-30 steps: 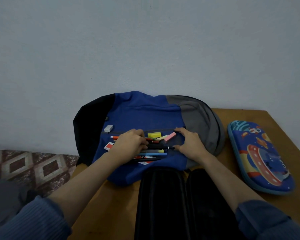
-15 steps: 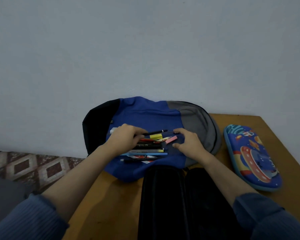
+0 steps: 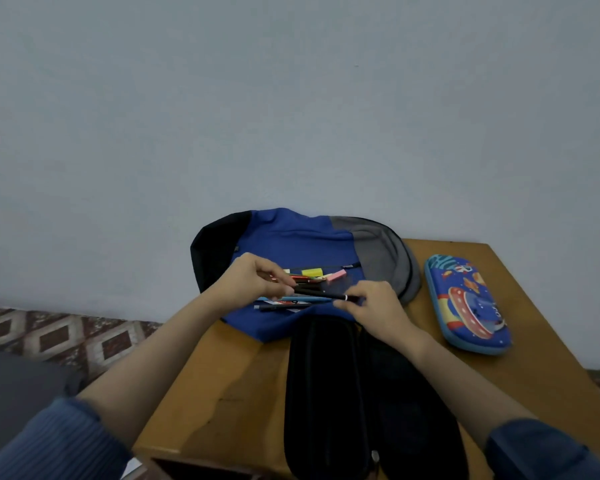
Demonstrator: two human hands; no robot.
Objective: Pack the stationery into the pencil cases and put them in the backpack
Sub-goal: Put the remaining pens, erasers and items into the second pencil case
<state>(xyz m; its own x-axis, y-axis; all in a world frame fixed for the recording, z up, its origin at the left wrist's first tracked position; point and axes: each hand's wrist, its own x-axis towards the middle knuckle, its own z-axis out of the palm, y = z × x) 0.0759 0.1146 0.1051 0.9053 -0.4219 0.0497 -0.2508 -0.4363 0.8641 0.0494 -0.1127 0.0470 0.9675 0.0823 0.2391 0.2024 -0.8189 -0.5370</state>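
Observation:
A blue, black and grey backpack [image 3: 291, 237] lies flat at the back of the wooden table [image 3: 243, 375]. Loose stationery lies on it: a yellow eraser [image 3: 311, 271], a pink eraser [image 3: 336, 276] and several pens [image 3: 291, 301]. My left hand [image 3: 253, 282] and my right hand [image 3: 371, 303] hold a few dark pens [image 3: 321, 292] by their two ends, just above the backpack. An open black pencil case [image 3: 326, 393] lies in front of me, its inside dark. A closed blue space-print pencil case [image 3: 465, 303] sits to the right.
A pale wall stands right behind the table. The table's left edge drops to a patterned floor [image 3: 66, 337]. Bare wood shows to the left of the black case and near the right edge.
Both hands have lifted a few dark pens off the pile on the backpack and drawn them slightly toward me. The camera view has shifted left.

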